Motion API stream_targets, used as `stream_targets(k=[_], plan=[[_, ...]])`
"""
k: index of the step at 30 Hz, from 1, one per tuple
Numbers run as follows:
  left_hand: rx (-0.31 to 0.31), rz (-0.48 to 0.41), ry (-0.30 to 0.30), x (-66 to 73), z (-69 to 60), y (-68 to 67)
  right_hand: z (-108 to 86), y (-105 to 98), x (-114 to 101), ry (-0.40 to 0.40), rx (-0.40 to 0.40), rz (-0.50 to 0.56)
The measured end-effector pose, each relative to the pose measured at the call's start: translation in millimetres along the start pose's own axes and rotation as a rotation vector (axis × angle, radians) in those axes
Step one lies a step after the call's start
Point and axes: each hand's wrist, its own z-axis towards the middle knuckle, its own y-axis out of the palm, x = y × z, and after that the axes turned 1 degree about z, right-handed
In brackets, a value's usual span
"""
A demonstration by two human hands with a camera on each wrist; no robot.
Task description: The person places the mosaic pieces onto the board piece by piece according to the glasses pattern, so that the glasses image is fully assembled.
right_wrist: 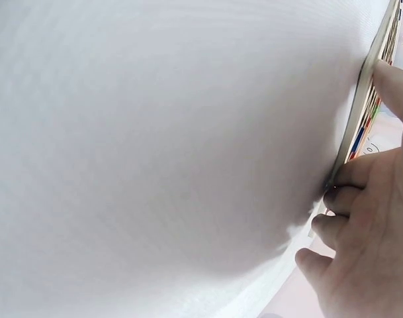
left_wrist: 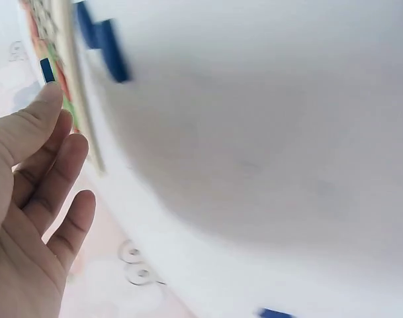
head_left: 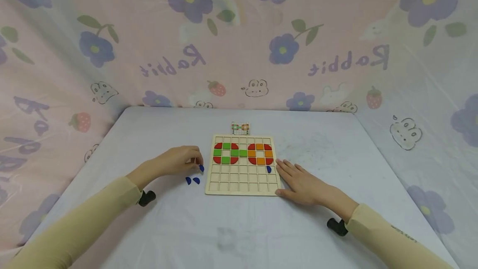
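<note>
My left hand (head_left: 183, 157) pinches a small blue rounded piece (left_wrist: 47, 70) between thumb and fingertips, just left of the wooden grid board (head_left: 228, 187). Two more blue pieces, one a half-round piece (head_left: 196, 180), lie on the table below that hand. Another blue piece (left_wrist: 275, 313) shows at the bottom edge of the left wrist view. Flat on the table, my right hand (head_left: 304, 186) touches the board's right edge with its fingers extended. On the board sit red, green and orange pieces in two ring shapes joined by a green square (head_left: 243, 153). One blue piece (head_left: 269, 169) lies below the right ring.
A small pattern card (head_left: 240, 128) with a coloured design lies behind the board's top edge. White cloth covers the table (head_left: 231, 227). A printed curtain (head_left: 239, 32) hangs behind it and along the sides. Each wrist carries a black camera (head_left: 147, 198).
</note>
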Motion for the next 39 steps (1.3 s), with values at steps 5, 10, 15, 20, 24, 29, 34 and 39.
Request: stream_targets(k=[5, 10, 15, 20, 24, 29, 34, 39], plan=[[0.011, 0.006, 0.08, 19.3, 22.1, -7.6, -0.8, -0.3, 0.4, 0.003, -0.001, 0.001], [0.024, 0.015, 0.189, 42.2, 48.6, -7.6, -0.2, -0.3, 0.5, 0.005, -0.011, 0.002], [0.021, 0.031, 0.291, 66.9, 77.9, -1.8, 1.7, 0.7, 1.7, 0.0, -0.018, -0.001], [-0.021, 0.052, 0.359, 91.8, 102.1, 7.9, 1.5, 1.0, 2.1, -0.005, -0.02, 0.003], [-0.065, 0.073, 0.385, 107.0, 117.3, 16.2, -0.6, 0.4, 2.5, -0.018, -0.007, 0.007], [-0.091, 0.078, 0.406, 116.8, 130.6, 24.3, -1.3, 0.5, 2.9, -0.018, -0.006, 0.006], [-0.119, 0.099, 0.423, 123.5, 140.1, 30.7, -1.7, 0.1, 2.8, -0.021, -0.004, 0.007], [-0.152, 0.106, 0.426, 128.2, 144.7, 34.5, -1.5, -1.1, 1.7, -0.023, -0.01, 0.008]])
